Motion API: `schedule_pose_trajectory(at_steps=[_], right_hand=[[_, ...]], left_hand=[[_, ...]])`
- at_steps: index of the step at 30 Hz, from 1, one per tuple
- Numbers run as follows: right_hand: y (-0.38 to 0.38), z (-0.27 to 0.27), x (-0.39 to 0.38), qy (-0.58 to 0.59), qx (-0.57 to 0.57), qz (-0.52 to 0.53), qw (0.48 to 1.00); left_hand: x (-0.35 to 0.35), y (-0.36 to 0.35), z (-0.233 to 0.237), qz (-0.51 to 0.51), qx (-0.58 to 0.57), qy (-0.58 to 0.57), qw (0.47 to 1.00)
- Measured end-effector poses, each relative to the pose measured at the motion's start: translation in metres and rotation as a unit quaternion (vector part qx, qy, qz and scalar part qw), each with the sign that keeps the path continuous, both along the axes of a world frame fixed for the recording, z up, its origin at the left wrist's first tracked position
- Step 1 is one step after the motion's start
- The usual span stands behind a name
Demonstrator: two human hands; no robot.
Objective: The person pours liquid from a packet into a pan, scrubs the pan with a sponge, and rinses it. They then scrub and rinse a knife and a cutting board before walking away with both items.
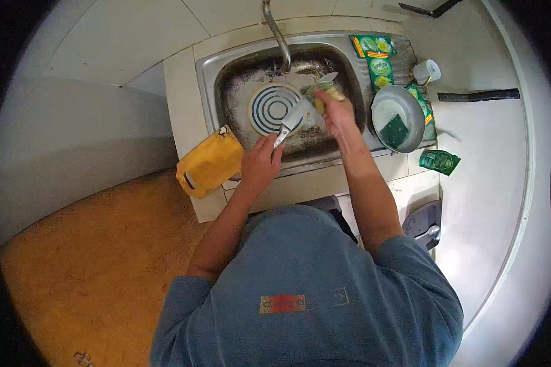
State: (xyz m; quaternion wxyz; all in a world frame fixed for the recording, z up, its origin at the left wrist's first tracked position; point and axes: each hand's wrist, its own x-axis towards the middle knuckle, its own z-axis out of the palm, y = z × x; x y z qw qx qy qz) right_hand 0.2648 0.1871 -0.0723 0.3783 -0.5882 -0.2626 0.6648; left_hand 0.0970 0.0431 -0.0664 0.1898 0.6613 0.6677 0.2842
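My left hand (262,162) is closed around the handle of a kitchen knife (297,114), whose blade points up and right over the sink. My right hand (338,115) grips a yellow and green sponge (319,96), partly blurred, just right of the blade. Under the knife, a round plate (258,113) with dark blue rings lies in the stained metal sink (232,68). Something pale and shiny (327,77) shows just beyond the sponge. Left of my left hand, a yellow cutting board (211,168) rests across the sink's near left corner.
The tap (278,35) hangs over the sink. On the drainer at right stands a grey pan (419,119) holding a dark green scouring pad (394,131). Green soap packets (380,72) and a white mug (427,71) are around it; another green packet (439,161) lies nearer.
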Motion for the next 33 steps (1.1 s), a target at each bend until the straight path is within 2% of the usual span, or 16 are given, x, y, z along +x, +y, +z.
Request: schedule_pose_trajectory(at_steps=[2, 3, 5, 6, 9, 11, 14, 17, 19, 20, 23, 24, 25, 27, 30, 33], right_hand=[[0.007, 0.007, 0.005, 0.098, 0.008, -0.078, 0.992], [0.007, 0.002, 0.003, 0.098, 0.008, -0.077, 0.992], [0.002, -0.023, -0.003, 0.176, 0.004, -0.046, 0.983], [0.0, -0.048, -0.006, 0.178, -0.05, -0.009, 0.983], [-0.013, -0.015, -0.022, 0.227, -0.051, -0.004, 0.973], [-0.007, -0.008, -0.021, 0.203, -0.058, -0.016, 0.977], [0.001, -0.008, -0.024, 0.253, -0.023, -0.07, 0.965], [-0.007, -0.029, -0.035, 0.239, -0.02, -0.06, 0.969], [-0.014, -0.053, -0.043, 0.235, -0.031, -0.001, 0.971], [-0.008, -0.057, -0.043, 0.32, -0.065, -0.029, 0.945], [0.019, -0.055, -0.029, 0.342, -0.047, -0.075, 0.935], [0.013, -0.008, -0.032, 0.304, -0.055, -0.078, 0.948], [0.013, -0.011, -0.035, 0.307, -0.055, -0.078, 0.947], [0.008, -0.021, -0.038, 0.25, 0.065, -0.078, 0.963], [-0.006, -0.033, -0.043, 0.192, 0.053, -0.016, 0.98], [0.001, -0.039, -0.036, 0.214, 0.085, -0.015, 0.973]], left_hand=[[0.0, 0.001, 0.001, 0.002, -0.015, 0.009, 1.0], [0.002, 0.002, -0.001, 0.006, 0.005, 0.006, 1.0], [0.002, 0.006, 0.0, 0.009, 0.024, 0.002, 1.0], [0.002, 0.01, 0.004, 0.013, 0.017, -0.011, 1.0], [0.0, 0.012, 0.005, 0.016, 0.004, -0.027, 0.999], [-0.001, 0.011, 0.004, 0.016, -0.004, -0.027, 1.0], [0.002, 0.008, 0.002, 0.008, 0.009, 0.003, 1.0], [0.007, 0.011, -0.002, 0.01, -0.017, -0.001, 1.0], [0.006, 0.019, -0.009, 0.011, 0.054, 0.001, 0.998], [0.007, 0.018, -0.01, 0.011, 0.055, -0.001, 0.998], [0.009, 0.013, -0.004, 0.008, -0.005, 0.014, 1.0], [0.012, 0.012, -0.005, 0.009, -0.015, 0.019, 1.0], [0.014, 0.012, -0.004, 0.01, -0.026, 0.024, 0.999], [0.016, 0.016, 0.001, 0.011, -0.012, 0.017, 1.0], [0.015, 0.024, -0.001, 0.017, 0.018, 0.007, 1.0], [0.015, 0.019, -0.002, 0.022, 0.008, 0.002, 1.0]])
